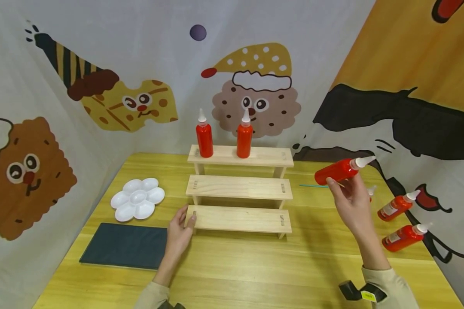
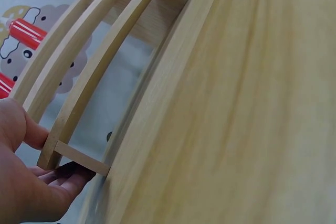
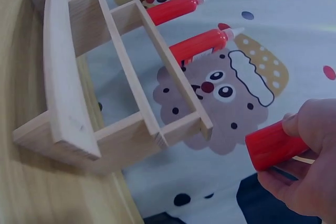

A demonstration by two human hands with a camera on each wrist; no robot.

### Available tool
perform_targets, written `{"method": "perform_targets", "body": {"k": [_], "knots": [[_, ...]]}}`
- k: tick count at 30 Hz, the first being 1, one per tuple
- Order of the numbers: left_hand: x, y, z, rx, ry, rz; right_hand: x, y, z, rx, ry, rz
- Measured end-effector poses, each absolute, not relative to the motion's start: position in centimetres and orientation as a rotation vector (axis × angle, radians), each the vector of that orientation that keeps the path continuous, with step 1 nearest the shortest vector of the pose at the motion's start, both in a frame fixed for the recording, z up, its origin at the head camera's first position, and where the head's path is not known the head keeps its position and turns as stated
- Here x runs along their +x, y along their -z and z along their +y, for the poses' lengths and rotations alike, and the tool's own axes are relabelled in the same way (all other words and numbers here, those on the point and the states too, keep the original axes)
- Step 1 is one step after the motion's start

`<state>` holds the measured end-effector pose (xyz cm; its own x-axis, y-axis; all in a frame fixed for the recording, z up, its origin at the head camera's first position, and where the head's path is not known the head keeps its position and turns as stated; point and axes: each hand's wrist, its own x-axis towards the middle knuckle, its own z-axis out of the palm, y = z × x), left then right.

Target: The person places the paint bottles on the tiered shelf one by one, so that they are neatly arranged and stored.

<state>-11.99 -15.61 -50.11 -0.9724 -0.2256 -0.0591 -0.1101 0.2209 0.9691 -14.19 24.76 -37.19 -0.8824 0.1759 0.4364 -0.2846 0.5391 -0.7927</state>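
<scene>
A three-step wooden rack [image 1: 239, 219] stands on the table, with two red squeeze bottles upright on its top step: one on the left [image 1: 205, 139] and one near the middle [image 1: 244, 139]. My left hand [image 1: 180, 234] grips the left end of the lowest step, thumb on top and fingers beneath, as the left wrist view [image 2: 31, 166] shows. To the right of the rack, my right hand [image 1: 353, 204] holds another red squeeze bottle [image 1: 336, 171] in the air, tilted with its white nozzle pointing right. In the right wrist view the bottle's base [image 3: 273, 145] faces the rack.
Two red bottles, one [image 1: 396, 207] behind the other [image 1: 404, 237], stand at the table's right side; another is mostly hidden behind my right hand. A thin blue stick [image 1: 313, 186] lies near them. On the left are a white flower-shaped palette [image 1: 138, 198] and a dark flat board [image 1: 125, 245].
</scene>
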Motion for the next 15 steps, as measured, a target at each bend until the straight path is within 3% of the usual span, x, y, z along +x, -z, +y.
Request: {"method": "perform_targets", "body": {"k": [15], "knots": [[-12.0, 50.2, -15.6, 0.330, 1.864, -2.375, -18.8, 34.8, 21.7, 0.229, -1.366, -2.411]]}}
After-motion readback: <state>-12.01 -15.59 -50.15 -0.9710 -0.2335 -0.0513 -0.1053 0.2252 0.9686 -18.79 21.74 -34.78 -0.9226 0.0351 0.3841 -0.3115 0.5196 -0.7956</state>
